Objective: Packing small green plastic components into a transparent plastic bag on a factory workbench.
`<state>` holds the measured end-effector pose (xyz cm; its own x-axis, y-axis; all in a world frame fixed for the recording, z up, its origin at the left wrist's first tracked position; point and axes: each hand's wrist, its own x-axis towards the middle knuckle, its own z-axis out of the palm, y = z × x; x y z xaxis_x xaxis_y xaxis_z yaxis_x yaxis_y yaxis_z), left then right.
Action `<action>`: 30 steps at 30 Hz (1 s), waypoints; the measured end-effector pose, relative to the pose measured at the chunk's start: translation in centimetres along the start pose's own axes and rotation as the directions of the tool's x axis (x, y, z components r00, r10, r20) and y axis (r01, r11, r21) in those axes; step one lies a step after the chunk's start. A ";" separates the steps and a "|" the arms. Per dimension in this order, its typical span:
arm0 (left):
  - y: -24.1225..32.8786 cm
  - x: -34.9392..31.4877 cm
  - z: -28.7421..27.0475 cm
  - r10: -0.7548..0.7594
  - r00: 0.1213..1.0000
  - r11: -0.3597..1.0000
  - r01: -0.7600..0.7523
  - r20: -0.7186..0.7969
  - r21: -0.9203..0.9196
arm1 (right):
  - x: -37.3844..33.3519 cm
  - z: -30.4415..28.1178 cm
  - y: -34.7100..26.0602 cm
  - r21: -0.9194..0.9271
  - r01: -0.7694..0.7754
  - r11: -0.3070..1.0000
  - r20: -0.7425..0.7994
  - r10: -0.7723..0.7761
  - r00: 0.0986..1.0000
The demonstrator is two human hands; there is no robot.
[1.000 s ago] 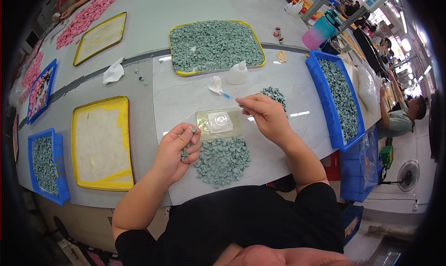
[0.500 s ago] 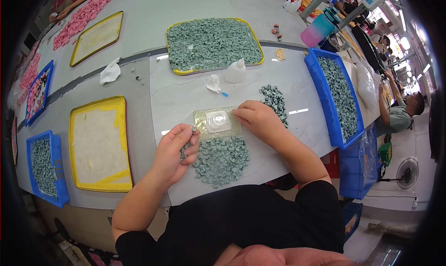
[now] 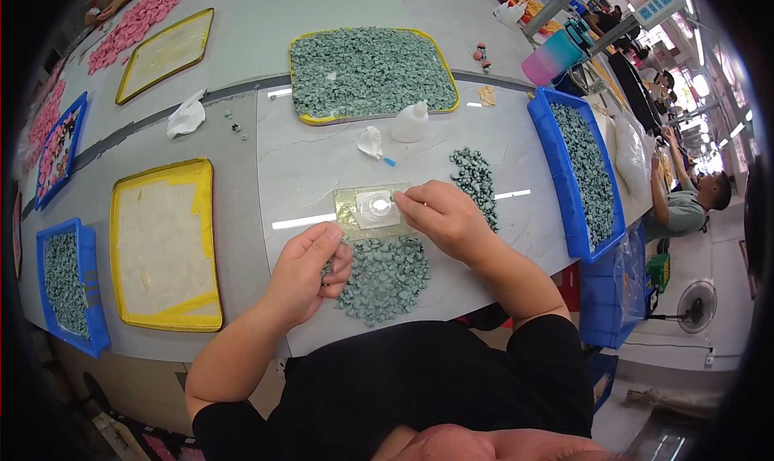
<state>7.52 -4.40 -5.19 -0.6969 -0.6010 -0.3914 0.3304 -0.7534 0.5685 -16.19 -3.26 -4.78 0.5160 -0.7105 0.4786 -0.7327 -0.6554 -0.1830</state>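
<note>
A translucent yellowish board [image 3: 345, 216] lies on the table, with a white square and a clear round dish [image 3: 377, 206] on top. Over the dish's right side is my right hand [image 3: 445, 219], its thumb and fingertips pinched together; whatever they hold is too small to make out. My left hand [image 3: 310, 269] is closed beside the board's lower left corner, thumb pressed on curled fingers. Its contents are hidden, though a bit of grey-green shows by the fingers. Just below the board spreads a pile of small grey-green pieces [image 3: 382, 280]. Darker, shinier pieces [image 3: 474, 183] lie past my right hand.
Beyond the board stand a white squeeze bottle [image 3: 410, 124], a crumpled white tissue [image 3: 370, 143] and a yellow-rimmed tray [image 3: 302, 120] of grey-green pieces. Blue bins [image 3: 611, 179] [image 3: 95, 300] flank me. An empty yellow-edged tray [image 3: 165, 243] lies left. Other people are at far left and right.
My right hand has moved left from the board's edge to the dish. My left hand has turned, and the small piece seen at its fingertips no longer shows.
</note>
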 end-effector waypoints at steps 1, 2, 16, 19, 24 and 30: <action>0.0 0.0 -0.1 0.000 1.000 1.000 0.000 -0.002 -0.004 | 0.1 0.2 0.0 0.002 0.001 1.000 0.004 -0.001 1.000; 0.0 0.0 -0.2 0.012 1.000 1.000 -0.012 -0.013 -0.010 | 0.2 0.4 0.1 -0.009 0.032 0.999 -0.017 -0.032 0.999; 0.1 0.1 -1.4 0.021 1.000 0.998 -0.022 -0.021 -0.062 | 0.9 1.1 -0.2 -0.061 0.117 0.991 0.010 -0.117 0.993; 0.2 0.1 -1.5 0.016 0.999 0.997 -0.018 -0.028 -0.072 | 0.9 1.3 -0.2 -0.062 0.123 0.990 0.035 -0.121 0.992; 0.2 -0.1 -1.5 0.021 1.000 0.997 -0.022 -0.020 -0.074 | 1.0 1.3 -0.4 -0.073 0.123 0.990 0.047 -0.120 0.992; 0.2 0.0 -1.7 0.015 1.000 0.998 -0.016 -0.024 -0.062 | 1.0 1.2 -0.5 -0.083 0.131 0.988 0.050 -0.127 0.991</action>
<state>8.67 -4.96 -6.31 -0.6766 -0.6183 -0.3999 0.3805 -0.7585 0.5290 -14.80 -3.94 -5.24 0.6265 -0.6334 0.4542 -0.6930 -0.7194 -0.0471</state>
